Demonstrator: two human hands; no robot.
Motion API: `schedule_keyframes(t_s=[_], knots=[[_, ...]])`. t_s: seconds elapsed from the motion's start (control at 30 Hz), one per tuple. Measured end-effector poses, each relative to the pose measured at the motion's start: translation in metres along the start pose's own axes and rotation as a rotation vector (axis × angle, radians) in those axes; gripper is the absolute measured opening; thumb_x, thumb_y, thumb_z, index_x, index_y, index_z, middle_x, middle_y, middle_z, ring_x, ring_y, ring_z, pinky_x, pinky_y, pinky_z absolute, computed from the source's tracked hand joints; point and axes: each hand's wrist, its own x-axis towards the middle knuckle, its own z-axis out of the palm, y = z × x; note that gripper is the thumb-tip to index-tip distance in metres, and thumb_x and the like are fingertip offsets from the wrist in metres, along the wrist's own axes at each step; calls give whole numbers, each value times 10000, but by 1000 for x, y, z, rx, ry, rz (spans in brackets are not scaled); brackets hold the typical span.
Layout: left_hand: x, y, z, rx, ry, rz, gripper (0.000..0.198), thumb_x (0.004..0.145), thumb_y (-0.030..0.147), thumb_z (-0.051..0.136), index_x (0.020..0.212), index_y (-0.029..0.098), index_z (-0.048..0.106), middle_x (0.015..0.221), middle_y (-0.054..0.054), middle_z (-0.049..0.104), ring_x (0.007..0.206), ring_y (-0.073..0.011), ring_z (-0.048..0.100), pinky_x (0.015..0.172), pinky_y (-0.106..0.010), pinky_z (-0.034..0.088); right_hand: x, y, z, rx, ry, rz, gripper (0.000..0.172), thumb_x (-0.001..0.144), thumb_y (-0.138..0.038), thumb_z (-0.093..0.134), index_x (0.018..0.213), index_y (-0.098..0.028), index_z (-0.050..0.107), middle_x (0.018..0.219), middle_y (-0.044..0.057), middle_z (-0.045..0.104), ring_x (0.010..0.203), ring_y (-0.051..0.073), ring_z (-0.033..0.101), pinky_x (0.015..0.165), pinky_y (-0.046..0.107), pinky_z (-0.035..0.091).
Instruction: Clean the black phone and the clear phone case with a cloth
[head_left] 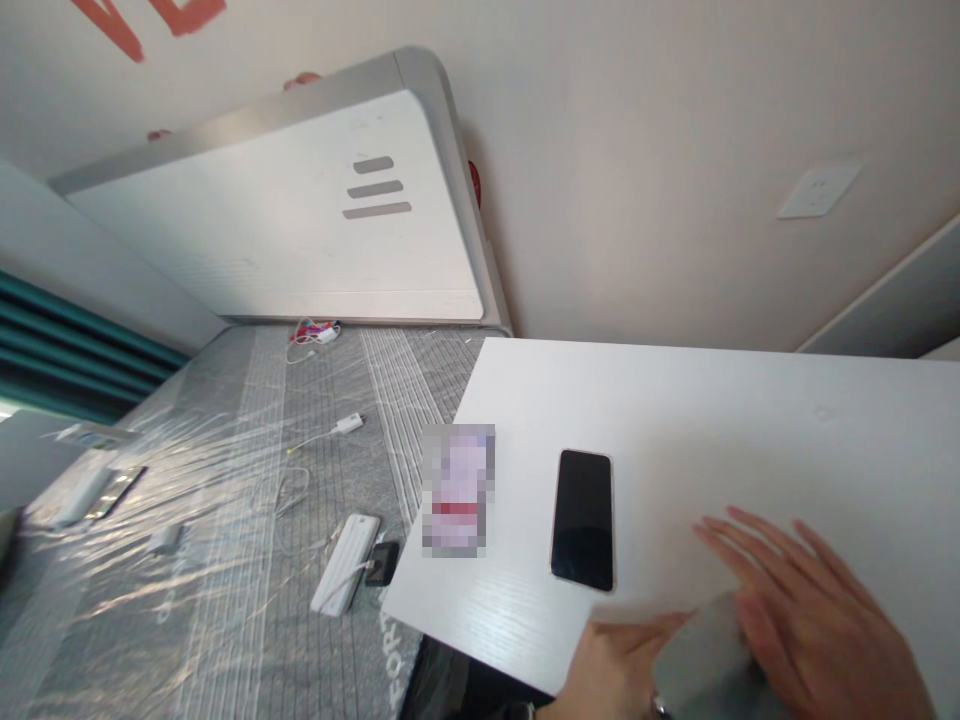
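At the lower right, my left hand (615, 655) is closed around a smooth grey object (705, 655), its fingers partly behind it. What kind of object this is I cannot make out. My right hand (821, 610) reaches over from the right with fingers stretched out and a little apart, and its thumb rests against the grey object's side. Beyond my left hand a black-screened smartphone (583, 520) lies flat on the white table (697, 410). Farther left, at the table's edge, is a pixelated pale purple item (461, 470) with a red band.
Left of the table is a bed under plastic film (225, 560). On it lie a white power bank (346, 565), a black adapter (382, 563), a white cable plug (349, 423) and a tangled cable (315, 332). A white headboard (285, 230) and a wall socket (820, 190) are behind.
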Motion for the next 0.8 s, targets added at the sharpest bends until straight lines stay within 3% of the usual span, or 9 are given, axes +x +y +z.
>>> schedule_keyframes(t_s=[0.07, 0.2, 0.27, 0.4, 0.47, 0.6, 0.73, 0.8], knots=[[-1, -6, 2, -78, 10, 14, 397, 1021, 274, 549, 1405, 195, 615, 1335, -110, 723, 1203, -260, 710, 1045, -355, 571, -1, -2, 0, -32, 4, 80, 442, 999, -277, 413, 1330, -124, 661, 1327, 109, 732, 1331, 337, 592, 1286, 591, 154], [-11, -4, 2, -137, 50, -60, 326, 999, 200, 552, 1297, 209, 685, 1184, -90, 778, 1048, -246, 762, 967, -325, 595, 7, -19, -3, 3, 0, -110, 440, 956, -284, 471, 1340, -187, 662, 1363, 58, 724, 1249, 280, 658, 1310, 578, 30], [-13, 3, 0, -143, 66, -76, 306, 981, 187, 584, 1262, 227, 698, 1143, -78, 782, 1052, -251, 757, 979, -331, 585, 8, -11, -5, -31, -12, -9, 441, 986, -285, 436, 1367, -204, 643, 1391, 69, 707, 1314, 299, 626, 1301, 606, 28], [-10, 13, -3, -142, 86, -51, 357, 933, 117, 594, 1253, 240, 691, 1194, -76, 758, 1207, -263, 696, 1078, -362, 524, 5, 5, -10, -114, -23, 331, 491, 1045, -296, 347, 1461, -152, 563, 1491, 171, 613, 1544, 431, 343, 1210, 792, 59], [-10, 12, -2, -146, 92, -34, 367, 879, 111, 627, 1225, 216, 692, 1203, -84, 750, 1215, -277, 685, 1088, -381, 518, 6, -6, -8, -68, -43, 303, 498, 1032, -283, 369, 1484, -170, 544, 1538, 145, 575, 1578, 415, 272, 1231, 769, 64], [-13, 7, 1, -214, 150, -18, 373, 775, 145, 685, 1147, 165, 694, 1190, -113, 747, 1153, -310, 706, 1052, -392, 540, 8, -23, 0, 50, -58, 104, 479, 1000, -268, 431, 1457, -254, 574, 1519, 34, 608, 1563, 326, 343, 1302, 638, 24], [-8, 9, 0, -190, 85, 4, 321, 861, 88, 571, 1149, 187, 674, 1106, -100, 762, 1076, -252, 743, 1001, -329, 555, 10, 5, 0, 0, -5, 381, 448, 1068, -286, 307, 1385, -198, 611, 1481, 128, 627, 1565, 396, 315, 1219, 770, 151], [-9, 10, 0, -129, 81, -24, 237, 897, 139, 589, 1104, 205, 685, 1058, -104, 764, 1026, -260, 752, 949, -334, 579, 14, 6, -2, -25, -25, 413, 467, 1076, -335, 302, 1390, -178, 610, 1503, 161, 598, 1573, 437, 271, 1188, 807, 182]])
